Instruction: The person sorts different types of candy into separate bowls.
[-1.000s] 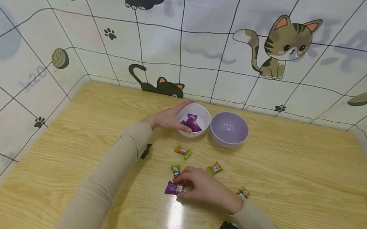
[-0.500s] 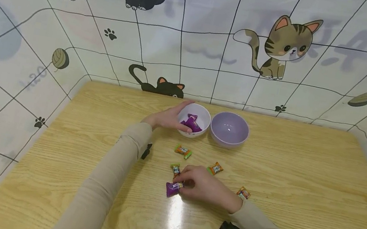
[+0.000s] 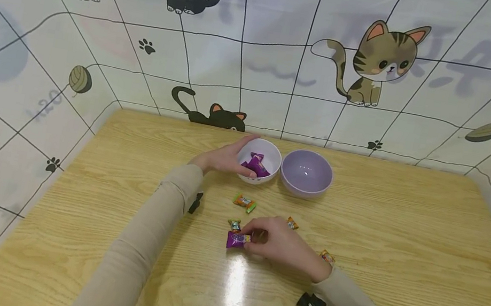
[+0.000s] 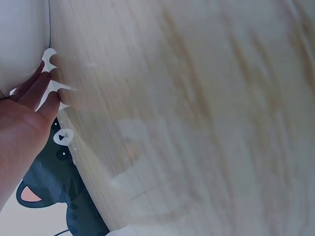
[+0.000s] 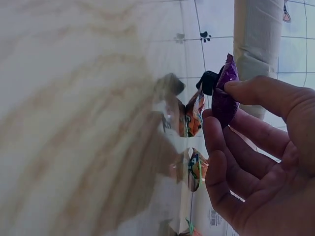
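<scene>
My right hand [image 3: 282,245] pinches a purple-wrapped candy [image 3: 237,240] between thumb and fingertips. In the right wrist view this candy [image 5: 227,96] stands on edge in the grip, off the tabletop. My left hand [image 3: 225,158] holds a white bowl [image 3: 275,159] from its left side, thumb along the near rim and fingers around the far side. Inside that bowl lie several purple candies [image 3: 258,166]. From the left wrist, the fingers [image 4: 37,91] show against the outside of the bowl [image 4: 22,39].
A lavender bowl [image 3: 304,189] stands right beside the white one. Orange-and-green candies lie about the table: one [image 3: 244,202] below the bowls, one [image 3: 234,224] just behind the held candy, one [image 3: 293,224] behind my right hand, one [image 3: 327,256] by my wrist. A cat-print backdrop [image 3: 269,70] borders the table.
My right hand has taken hold of the purple candy and moved slightly up and away from me with it, covering more of the orange candy behind. The left hand stays at the white bowl.
</scene>
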Available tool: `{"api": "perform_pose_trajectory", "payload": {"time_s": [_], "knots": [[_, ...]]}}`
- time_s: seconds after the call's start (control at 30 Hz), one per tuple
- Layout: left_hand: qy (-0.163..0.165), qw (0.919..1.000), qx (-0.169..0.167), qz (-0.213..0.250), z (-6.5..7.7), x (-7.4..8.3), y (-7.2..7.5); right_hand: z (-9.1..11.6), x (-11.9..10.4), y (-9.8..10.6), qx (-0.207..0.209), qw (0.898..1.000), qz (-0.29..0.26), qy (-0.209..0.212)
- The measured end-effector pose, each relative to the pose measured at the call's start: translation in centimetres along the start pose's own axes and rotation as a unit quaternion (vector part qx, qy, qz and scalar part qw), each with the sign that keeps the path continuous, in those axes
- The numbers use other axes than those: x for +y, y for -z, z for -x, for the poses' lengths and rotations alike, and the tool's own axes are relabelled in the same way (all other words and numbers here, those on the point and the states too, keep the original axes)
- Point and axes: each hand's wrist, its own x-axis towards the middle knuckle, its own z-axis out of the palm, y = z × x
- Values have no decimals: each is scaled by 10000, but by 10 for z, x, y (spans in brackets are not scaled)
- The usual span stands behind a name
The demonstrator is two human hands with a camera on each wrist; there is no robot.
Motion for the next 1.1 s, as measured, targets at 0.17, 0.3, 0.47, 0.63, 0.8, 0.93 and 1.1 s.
{"api": "perform_pose_trajectory", "payload": {"time_s": [0.17,0.3,0.47,0.63,0.8,0.93,1.1], "knots": [[-13,10000,-1,20,1,0,0,0,2,5,150,9997,-173,-47],[-20,10000,-9,79,2,1,0,0,5,10,312,9992,-202,-114],[-36,10000,-8,56,2,1,0,-1,10,19,589,9979,-173,-193],[-31,10000,4,23,2,1,0,-2,12,32,844,9962,-110,-167],[-11,10000,15,4,2,0,0,-6,10,48,1064,9940,-126,-228],[-46,10000,26,-9,1,0,0,-10,10,61,1237,9916,-240,-288],[-122,9999,34,-96,0,-1,0,-16,13,71,1472,9881,-281,-346]]}}
